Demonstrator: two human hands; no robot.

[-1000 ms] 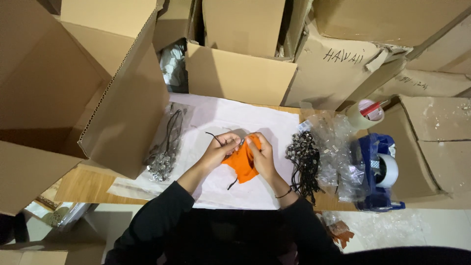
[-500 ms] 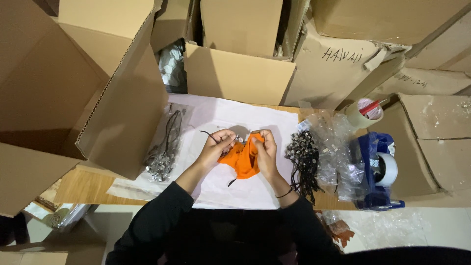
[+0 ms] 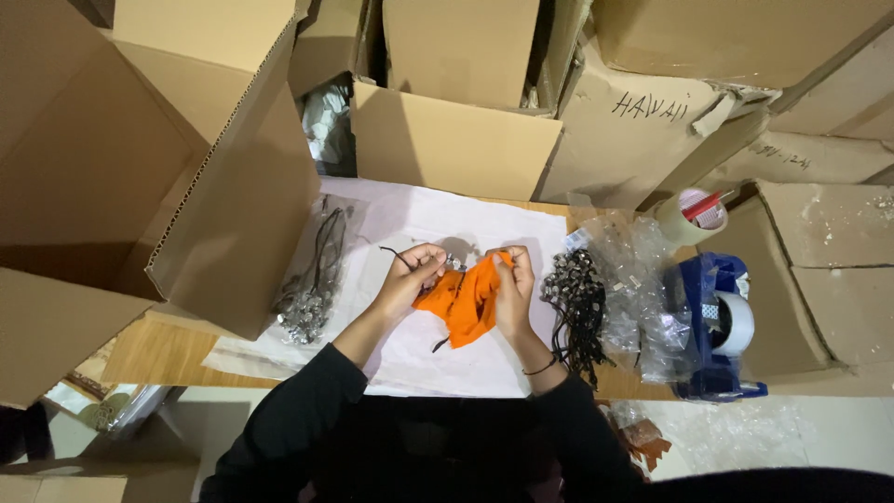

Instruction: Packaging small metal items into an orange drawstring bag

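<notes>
Gripping a small orange cloth pouch, both hands work over the middle of a white sheet spread on a wooden table. Dark sleeves run up from the near edge to the wrists. The right hand pinches the pouch's upper right edge between thumb and fingers, with a thin dark band round the wrist. The left hand pinches a thin black cord just beside the pouch's upper left corner; the cord curls out to the left over the sheet, and a short end hangs below the pouch. Something small and metallic shows between the two hands, too small to tell what it is.

On the sheet's right edge, just beside the right hand, lies a heap of black cords with metal pendants. Beyond it, toward the table's right edge, is a pile of crumpled clear plastic bags, and past those a blue tape dispenser holding a white roll. On the sheet's left side, well apart from the left hand, lies a second bundle of cords with pendants, stretched lengthways away from the person.

Farther back, near the table's far right corner, a roll of tape stands with a red-handled tool in its core. Open cardboard boxes crowd the far edge and both sides, the largest overhanging the left edge.
</notes>
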